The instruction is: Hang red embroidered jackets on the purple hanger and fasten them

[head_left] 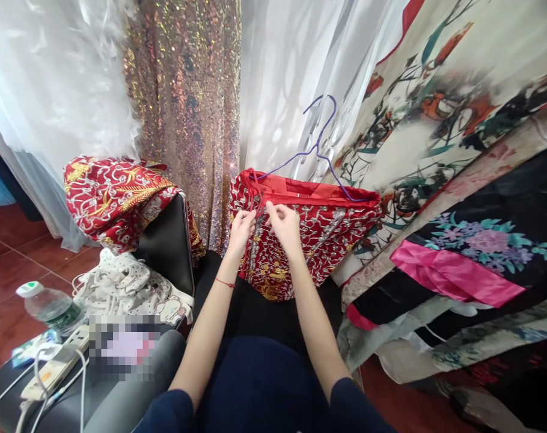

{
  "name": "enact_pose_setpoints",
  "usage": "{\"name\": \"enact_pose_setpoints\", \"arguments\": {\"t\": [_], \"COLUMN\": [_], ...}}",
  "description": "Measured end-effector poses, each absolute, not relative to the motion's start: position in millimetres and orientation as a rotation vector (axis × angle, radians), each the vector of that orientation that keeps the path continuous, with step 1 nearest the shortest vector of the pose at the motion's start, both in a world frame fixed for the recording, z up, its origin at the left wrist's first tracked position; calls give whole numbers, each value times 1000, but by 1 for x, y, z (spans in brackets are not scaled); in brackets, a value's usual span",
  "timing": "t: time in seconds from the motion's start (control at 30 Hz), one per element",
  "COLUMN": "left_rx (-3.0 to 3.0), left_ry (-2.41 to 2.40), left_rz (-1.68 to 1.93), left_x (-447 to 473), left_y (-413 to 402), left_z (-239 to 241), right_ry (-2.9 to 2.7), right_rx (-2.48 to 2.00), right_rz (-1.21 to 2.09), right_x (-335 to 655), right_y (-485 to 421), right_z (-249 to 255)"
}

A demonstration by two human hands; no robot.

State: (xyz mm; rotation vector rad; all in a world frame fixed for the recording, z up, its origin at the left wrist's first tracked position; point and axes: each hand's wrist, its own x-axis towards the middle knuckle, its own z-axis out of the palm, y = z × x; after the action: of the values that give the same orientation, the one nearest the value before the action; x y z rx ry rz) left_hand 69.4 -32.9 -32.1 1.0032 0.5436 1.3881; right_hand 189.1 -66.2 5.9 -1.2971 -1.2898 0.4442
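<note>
A red embroidered garment hangs on a purple wire hanger in front of me, its lower part resting on my lap. My left hand pinches the garment's front opening near the collar, fingers closed on the fabric. My right hand is right beside it, fingers also pinched on the garment's front edge. A red thread bracelet sits on my left wrist. What exactly lies between the fingertips is too small to see.
A second red embroidered garment lies over a black chair back at left. Hanging clothes surround me: a sequined dress, white tulle, floral robes. A water bottle and power strip sit at lower left.
</note>
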Motion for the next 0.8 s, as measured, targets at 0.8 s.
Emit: {"name": "enact_pose_setpoints", "arguments": {"t": [0.8], "left_rx": [1123], "left_ry": [649], "left_rz": [1357], "left_x": [50], "left_y": [-26], "left_z": [-24], "right_ry": [-1488], "right_rx": [-1051], "right_rz": [744], "right_x": [191], "right_y": [-46], "right_z": [-24]}}
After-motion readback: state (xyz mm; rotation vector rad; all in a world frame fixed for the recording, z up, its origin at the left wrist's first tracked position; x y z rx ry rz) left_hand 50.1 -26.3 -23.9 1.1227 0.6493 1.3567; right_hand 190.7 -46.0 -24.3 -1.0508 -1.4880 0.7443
